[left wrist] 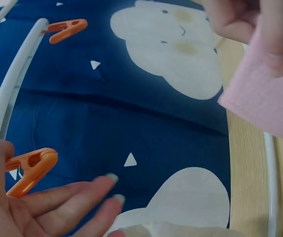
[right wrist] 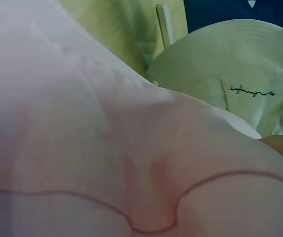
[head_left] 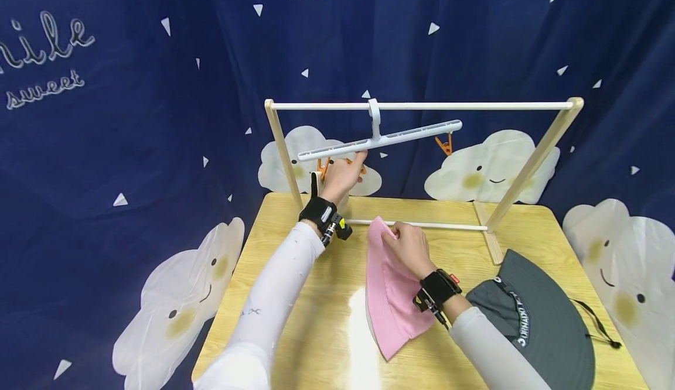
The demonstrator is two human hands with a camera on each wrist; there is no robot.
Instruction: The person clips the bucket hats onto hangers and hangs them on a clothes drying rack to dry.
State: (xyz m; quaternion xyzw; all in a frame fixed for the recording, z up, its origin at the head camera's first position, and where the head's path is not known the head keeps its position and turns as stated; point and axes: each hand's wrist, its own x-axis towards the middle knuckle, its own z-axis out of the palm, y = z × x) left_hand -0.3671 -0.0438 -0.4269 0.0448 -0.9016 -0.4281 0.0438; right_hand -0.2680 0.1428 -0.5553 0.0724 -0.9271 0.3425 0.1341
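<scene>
My left hand (head_left: 341, 178) is raised to the underside of a white hanger (head_left: 379, 142), fingertips right at its bar. In the left wrist view its lower fingers (left wrist: 77, 207) reach out straight beside an orange clip (left wrist: 32, 168). Another orange clip (head_left: 323, 168) shows left of the hand in the head view. My right hand (head_left: 408, 248) pinches the brim edge of a pink bucket hat (head_left: 392, 296), held up over the table. A cream hat (right wrist: 200, 74) with dark stitched lettering hangs beyond the pink one, mostly hidden by the left hand in the head view.
The hanger hooks over the top rail (head_left: 474, 106) of a wooden rack, whose lower rail (head_left: 437, 225) crosses behind the pink hat. A far orange clip (head_left: 445, 144) dangles at the hanger's right end. A dark grey hat (head_left: 554, 314) with a cord lies on the table (head_left: 311, 331) at right.
</scene>
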